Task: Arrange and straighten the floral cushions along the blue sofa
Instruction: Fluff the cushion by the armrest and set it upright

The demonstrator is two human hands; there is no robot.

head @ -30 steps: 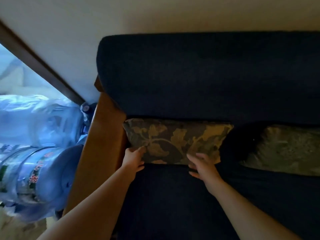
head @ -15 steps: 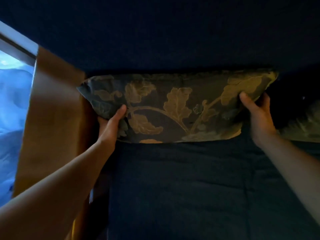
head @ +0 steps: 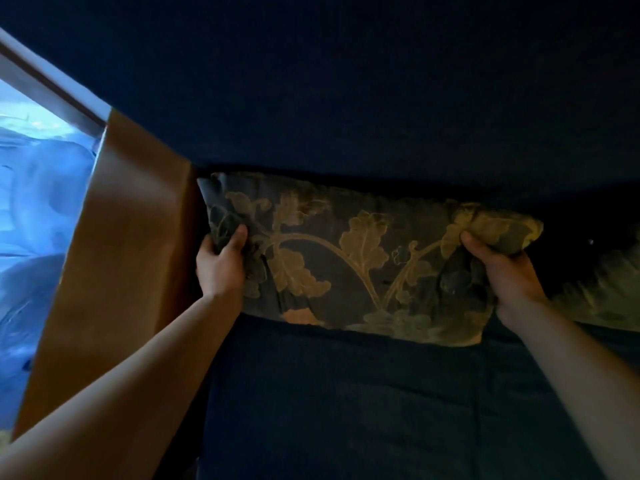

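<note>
A dark floral cushion (head: 349,258) with golden leaves leans against the backrest of the blue sofa (head: 346,81), at its left end beside the armrest. My left hand (head: 221,265) pinches the cushion's left edge, thumb on the front. My right hand (head: 502,268) grips its upper right corner, bunching the fabric. A second floral cushion (head: 602,296) lies to the right, partly cut off by the frame and dim.
A brown wooden armrest (head: 114,258) borders the sofa on the left. Beyond it are pale blue plastic-wrapped things (head: 38,230). The dark blue seat (head: 346,410) stretches below the cushion.
The view has pulled slightly back and tilted. Both hands have tightened on the cushion's ends; the right corner is now bunched in my right hand, and the cushion sits tilted down to the right.
</note>
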